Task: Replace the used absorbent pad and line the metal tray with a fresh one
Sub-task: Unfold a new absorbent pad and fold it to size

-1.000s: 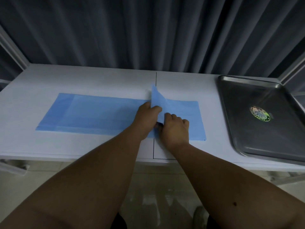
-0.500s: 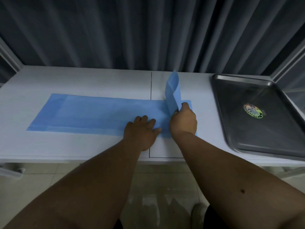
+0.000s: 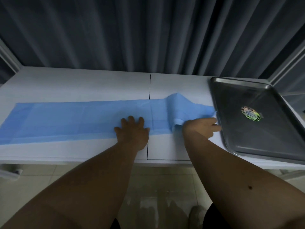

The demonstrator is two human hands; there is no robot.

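The left hand [image 3: 132,132] pressed flat on the blue absorbent pad [image 3: 74,119]; the right hand [image 3: 200,129] pinched its end, just beside the metal tray [image 3: 264,139] rightward.

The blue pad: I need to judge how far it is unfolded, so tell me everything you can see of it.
The blue pad is a thin, creased, papery-looking sheet lying long and flat across the white table. Near its right end a fold humps up, unflattened. The left hand presses it flat with spread fingers; the right hand pinches its right end beside the metal tray, whose rim that end reaches.
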